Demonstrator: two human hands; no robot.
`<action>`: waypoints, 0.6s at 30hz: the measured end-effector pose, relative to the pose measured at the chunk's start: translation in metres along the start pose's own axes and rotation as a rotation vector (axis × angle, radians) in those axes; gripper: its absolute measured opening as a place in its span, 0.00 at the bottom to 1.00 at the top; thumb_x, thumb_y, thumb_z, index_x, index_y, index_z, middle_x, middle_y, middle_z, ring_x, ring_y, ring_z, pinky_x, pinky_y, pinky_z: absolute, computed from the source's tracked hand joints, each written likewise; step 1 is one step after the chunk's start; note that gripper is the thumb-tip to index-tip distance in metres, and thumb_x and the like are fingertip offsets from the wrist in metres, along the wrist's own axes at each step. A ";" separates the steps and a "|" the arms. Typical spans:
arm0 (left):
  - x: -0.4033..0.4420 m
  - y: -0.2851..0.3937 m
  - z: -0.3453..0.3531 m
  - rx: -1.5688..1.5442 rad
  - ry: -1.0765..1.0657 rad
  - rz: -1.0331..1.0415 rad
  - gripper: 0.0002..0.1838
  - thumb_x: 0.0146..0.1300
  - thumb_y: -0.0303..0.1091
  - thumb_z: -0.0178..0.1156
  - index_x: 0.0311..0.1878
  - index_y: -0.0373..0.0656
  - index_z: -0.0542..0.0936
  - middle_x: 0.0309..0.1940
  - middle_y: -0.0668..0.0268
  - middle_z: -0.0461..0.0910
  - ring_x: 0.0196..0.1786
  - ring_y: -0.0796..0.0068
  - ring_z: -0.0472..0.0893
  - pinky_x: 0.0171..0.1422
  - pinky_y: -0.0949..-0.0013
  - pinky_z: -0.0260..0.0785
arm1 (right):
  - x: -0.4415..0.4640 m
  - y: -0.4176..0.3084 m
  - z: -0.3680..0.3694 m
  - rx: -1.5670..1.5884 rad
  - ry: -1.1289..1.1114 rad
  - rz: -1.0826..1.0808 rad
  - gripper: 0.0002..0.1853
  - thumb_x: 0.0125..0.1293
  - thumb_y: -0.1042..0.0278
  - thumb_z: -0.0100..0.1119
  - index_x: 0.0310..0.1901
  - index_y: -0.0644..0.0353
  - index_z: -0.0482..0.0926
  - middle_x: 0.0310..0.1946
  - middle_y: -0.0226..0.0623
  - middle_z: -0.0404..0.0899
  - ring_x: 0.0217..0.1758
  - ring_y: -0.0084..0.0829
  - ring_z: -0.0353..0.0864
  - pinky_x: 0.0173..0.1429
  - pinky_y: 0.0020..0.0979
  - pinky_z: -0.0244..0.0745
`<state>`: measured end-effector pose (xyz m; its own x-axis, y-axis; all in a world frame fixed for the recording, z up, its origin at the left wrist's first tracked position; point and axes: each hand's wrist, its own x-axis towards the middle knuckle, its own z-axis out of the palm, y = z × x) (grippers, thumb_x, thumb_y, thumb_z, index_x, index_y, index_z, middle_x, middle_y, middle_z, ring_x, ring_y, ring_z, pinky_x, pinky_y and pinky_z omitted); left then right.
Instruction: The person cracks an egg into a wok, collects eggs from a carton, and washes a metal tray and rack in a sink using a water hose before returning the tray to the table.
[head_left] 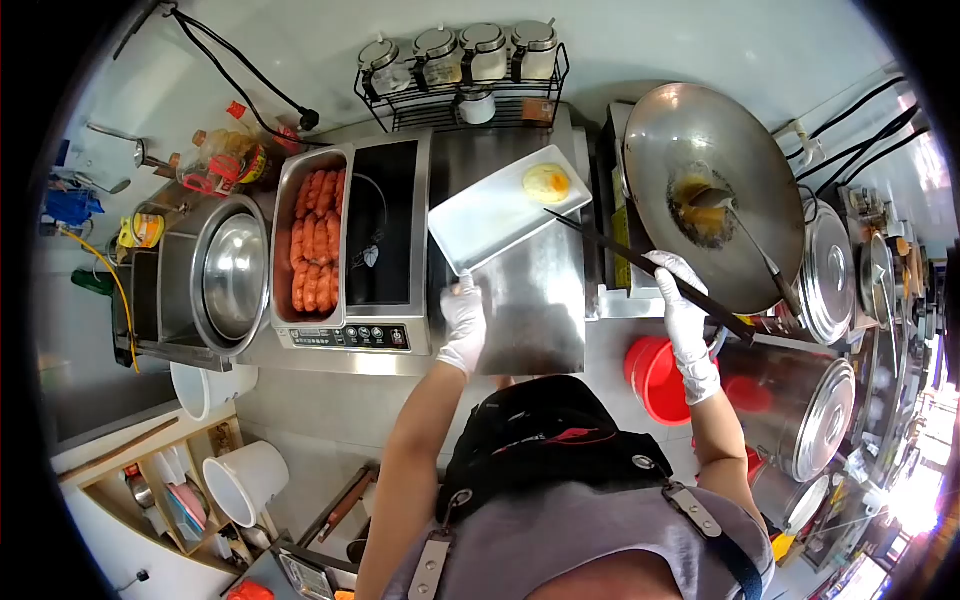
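My left hand [464, 318], in a white glove, has its fingers curled at the near left corner of a white rectangular plate [480, 222] and grips its edge. A fried egg [546, 183] with a yellow yolk lies at the plate's far right end. My right hand [684, 305], also gloved, is closed around long dark chopsticks [625, 252]. Their tips point left and reach over the plate's right edge, just below the egg. Beyond my right hand is a large wok [745, 140] with oil in its bottom and a ladle [712, 198] resting in it.
Left of the plate are an induction cooker [385, 220] and a steel pan of sausages [318, 240]. Seasoning jars [484, 55] stand on a black rack behind. A metal basin [235, 270] sits far left. A red bucket [655, 380] and a lidded steel pot [800, 410] stand lower right.
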<state>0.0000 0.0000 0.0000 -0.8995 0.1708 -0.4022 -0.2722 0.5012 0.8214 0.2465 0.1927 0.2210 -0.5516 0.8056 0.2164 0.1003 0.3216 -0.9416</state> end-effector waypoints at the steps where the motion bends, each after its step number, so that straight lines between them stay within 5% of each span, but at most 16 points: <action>1: -0.020 0.022 0.006 0.078 -0.151 -0.172 0.27 0.63 0.60 0.54 0.23 0.44 0.74 0.11 0.68 0.72 0.11 0.73 0.67 0.15 0.68 0.57 | -0.001 -0.001 -0.004 -0.004 0.012 -0.021 0.08 0.63 0.76 0.56 0.42 0.68 0.80 0.42 0.44 0.80 0.49 0.37 0.78 0.58 0.32 0.70; 2: -0.046 0.049 0.017 -0.267 -0.251 -0.404 0.28 0.63 0.62 0.53 0.23 0.45 0.74 0.10 0.69 0.71 0.09 0.77 0.64 0.12 0.70 0.52 | -0.003 -0.003 -0.007 -0.009 0.026 -0.058 0.08 0.63 0.76 0.56 0.42 0.69 0.80 0.41 0.44 0.80 0.48 0.37 0.78 0.58 0.32 0.70; 5: -0.048 0.083 0.047 -0.338 -0.372 -0.632 0.28 0.63 0.63 0.52 0.24 0.45 0.72 0.11 0.69 0.72 0.08 0.77 0.64 0.10 0.72 0.51 | -0.004 -0.008 0.002 -0.006 0.034 -0.081 0.08 0.63 0.76 0.55 0.42 0.69 0.79 0.41 0.45 0.80 0.48 0.37 0.78 0.58 0.33 0.70; 8: -0.028 0.100 0.081 -0.420 -0.339 -0.636 0.25 0.63 0.58 0.54 0.25 0.45 0.70 0.11 0.68 0.72 0.08 0.75 0.63 0.10 0.71 0.52 | -0.006 -0.018 -0.004 -0.076 -0.008 -0.153 0.09 0.64 0.73 0.57 0.42 0.69 0.79 0.41 0.46 0.80 0.48 0.40 0.78 0.57 0.35 0.70; 11: 0.037 0.042 0.115 -0.332 -0.479 -0.629 0.28 0.67 0.56 0.45 0.21 0.43 0.73 0.13 0.67 0.74 0.10 0.77 0.63 0.13 0.71 0.50 | -0.015 -0.026 -0.014 -0.055 -0.036 -0.132 0.10 0.63 0.72 0.58 0.42 0.69 0.79 0.41 0.45 0.79 0.48 0.40 0.78 0.57 0.36 0.70; 13: 0.034 0.035 0.123 0.062 -0.537 -0.124 0.14 0.63 0.41 0.52 0.25 0.45 0.70 0.10 0.67 0.66 0.09 0.73 0.66 0.11 0.68 0.55 | -0.025 -0.030 -0.020 -0.017 0.010 -0.090 0.10 0.63 0.72 0.58 0.42 0.69 0.79 0.41 0.45 0.80 0.48 0.39 0.78 0.57 0.36 0.70; 18: -0.007 0.078 0.087 -0.293 -0.376 -0.606 0.17 0.65 0.41 0.50 0.21 0.44 0.71 0.13 0.65 0.74 0.10 0.75 0.68 0.12 0.72 0.54 | -0.044 -0.042 -0.039 0.033 0.095 0.029 0.09 0.63 0.75 0.56 0.43 0.69 0.79 0.44 0.44 0.80 0.51 0.38 0.76 0.61 0.36 0.67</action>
<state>0.0147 0.1121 0.0315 -0.4018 0.2412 -0.8834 -0.8070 0.3627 0.4661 0.2987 0.1635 0.2612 -0.4680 0.8581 0.2112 0.0867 0.2824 -0.9554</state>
